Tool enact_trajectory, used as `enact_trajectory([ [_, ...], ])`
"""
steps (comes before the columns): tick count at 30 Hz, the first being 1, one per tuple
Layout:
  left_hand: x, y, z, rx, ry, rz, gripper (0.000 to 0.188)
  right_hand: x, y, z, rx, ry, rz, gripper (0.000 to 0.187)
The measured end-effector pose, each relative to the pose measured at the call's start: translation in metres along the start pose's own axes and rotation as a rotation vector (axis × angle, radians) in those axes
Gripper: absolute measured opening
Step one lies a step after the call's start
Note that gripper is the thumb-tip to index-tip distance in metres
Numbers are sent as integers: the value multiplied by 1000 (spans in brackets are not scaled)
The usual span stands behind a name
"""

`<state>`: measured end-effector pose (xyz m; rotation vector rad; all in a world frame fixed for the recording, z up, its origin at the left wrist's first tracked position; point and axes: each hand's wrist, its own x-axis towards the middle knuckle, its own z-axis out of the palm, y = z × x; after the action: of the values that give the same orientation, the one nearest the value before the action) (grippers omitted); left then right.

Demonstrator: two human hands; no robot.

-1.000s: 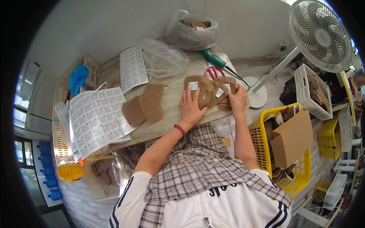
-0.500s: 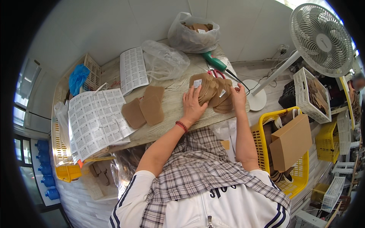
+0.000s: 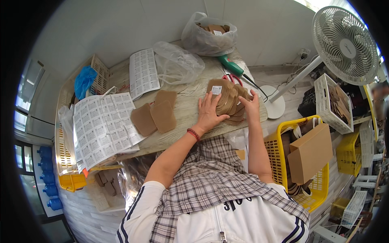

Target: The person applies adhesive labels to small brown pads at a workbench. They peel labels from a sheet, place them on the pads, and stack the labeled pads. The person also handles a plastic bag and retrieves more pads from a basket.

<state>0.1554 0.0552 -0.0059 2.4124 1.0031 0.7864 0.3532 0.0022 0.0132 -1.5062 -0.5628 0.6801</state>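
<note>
Brown pieces (image 3: 229,98) drawn together

They bunch tighter than a second ago; left edge sits farther right. Of three white labels (image 3: 216,90) earlier on view across the spread, only the leftmost now shows plainly. Right hand (image 3: 251,107) is nearer left hand (image 3: 208,114).

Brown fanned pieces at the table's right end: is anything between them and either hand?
Nothing visible: the left hand touches the brown pieces at left, the right hand at right. The red-handled scissors lie beyond them, not in between.
</note>
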Motion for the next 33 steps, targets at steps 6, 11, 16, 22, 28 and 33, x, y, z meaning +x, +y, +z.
enact_trajectory([
  [6,10,-2,-7,-145,3,-72,99,-17,-29,9,627,-173,166,62],
  [11,24,-12,-32,-657,12,-280,93,-29,-17,33,476,-396,110,53],
  [16,21,-4,-66,-1225,-23,-451,82,-51,-34,74,343,-471,-44,59],
  [22,17,-11,-70,-1354,-35,-458,74,-53,-28,85,226,-448,-3,61],
  [28,27,-9,-55,-1269,-41,-453,79,-51,-31,69,285,-450,-37,68],
  [33,31,-3,-57,-1232,31,-419,86,-49,-27,65,266,-462,-25,73],
])
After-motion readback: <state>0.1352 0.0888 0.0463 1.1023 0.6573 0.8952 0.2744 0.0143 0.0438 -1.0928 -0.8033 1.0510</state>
